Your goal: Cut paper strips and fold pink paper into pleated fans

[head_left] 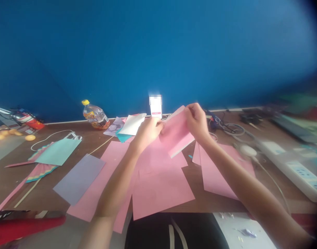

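Head view: pink sheets (161, 197) below, bottle (96, 118) left, lit screen (155, 106) behind; left hand (149, 130) and right hand (196, 119) pinch raised pink paper (177, 129), fingertips closed on its edges.

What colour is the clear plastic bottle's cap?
The cap is bright yellow, best seen in the head view.

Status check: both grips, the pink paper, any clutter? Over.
Left grip and right grip pinching pink paper. Paper raised, tilted. More pink sheets underneath; no obstruction visible.

Your right hand (197, 119) is hiding part of the pink paper (176, 133) | power strip (297, 174) is running blurred off the right edge
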{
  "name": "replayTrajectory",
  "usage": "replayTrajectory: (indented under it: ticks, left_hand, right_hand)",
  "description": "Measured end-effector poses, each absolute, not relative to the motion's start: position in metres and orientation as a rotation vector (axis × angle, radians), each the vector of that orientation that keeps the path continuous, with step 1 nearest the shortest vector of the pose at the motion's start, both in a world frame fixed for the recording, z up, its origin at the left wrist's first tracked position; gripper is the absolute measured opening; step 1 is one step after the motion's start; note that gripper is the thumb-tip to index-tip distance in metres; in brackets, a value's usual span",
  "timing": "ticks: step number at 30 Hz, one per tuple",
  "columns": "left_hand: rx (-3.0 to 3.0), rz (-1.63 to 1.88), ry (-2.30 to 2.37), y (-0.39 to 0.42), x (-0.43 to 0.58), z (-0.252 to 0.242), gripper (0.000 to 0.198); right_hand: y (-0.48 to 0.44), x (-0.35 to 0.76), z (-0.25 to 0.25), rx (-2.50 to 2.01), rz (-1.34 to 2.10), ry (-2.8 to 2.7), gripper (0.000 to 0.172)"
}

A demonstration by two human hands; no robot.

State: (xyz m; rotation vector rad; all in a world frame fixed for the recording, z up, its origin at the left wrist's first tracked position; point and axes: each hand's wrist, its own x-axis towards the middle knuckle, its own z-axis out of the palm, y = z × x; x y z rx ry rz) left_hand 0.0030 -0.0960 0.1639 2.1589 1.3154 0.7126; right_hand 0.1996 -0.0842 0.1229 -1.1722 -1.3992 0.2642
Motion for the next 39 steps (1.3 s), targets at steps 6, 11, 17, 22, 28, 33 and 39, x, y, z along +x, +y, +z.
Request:
replayTrajectory:
  ticks: [6,11,17,22,28,33,39]
  left_hand:
    - [2.235,0.69,1.215,-0.095,0.002,0.164,0.036]
    - [2.358,0.988,1.352,-0.089,0.001,0.161,0.033]
    - [2.34,0.902,1.242,-0.089,-0.001,0.165,0.037]
    - [2.267,0.926,1.244,-0.092,0.001,0.168,0.04]
    - [2.147,0.974,1.252,-0.082,-0.006,0.165,0.041]
    - [2.108,0.967,1.116,-0.082,-0.008,0.167,0.04]
    - [2.247,0.954,1.078,-0.085,-0.002,0.167,0.041]
  right_hand:
    - [-0.084,0.204,0.124,-1.131,0.407,-1.298,0.014]
    - [-0.087,0.202,0.127,-1.095,0.423,-1.292,0.015]
    - [-0.088,0.204,0.13,-1.072,0.417,-1.284,0.018]
    - [-0.088,0.205,0.13,-1.048,0.407,-1.268,0.022]
    - [-0.086,0.212,0.134,-1.073,0.361,-1.188,0.024]
    - [-0.085,0.215,0.135,-1.1,0.367,-1.175,0.023]
    - [-0.091,0.207,0.132,-1.074,0.467,-1.246,0.016]
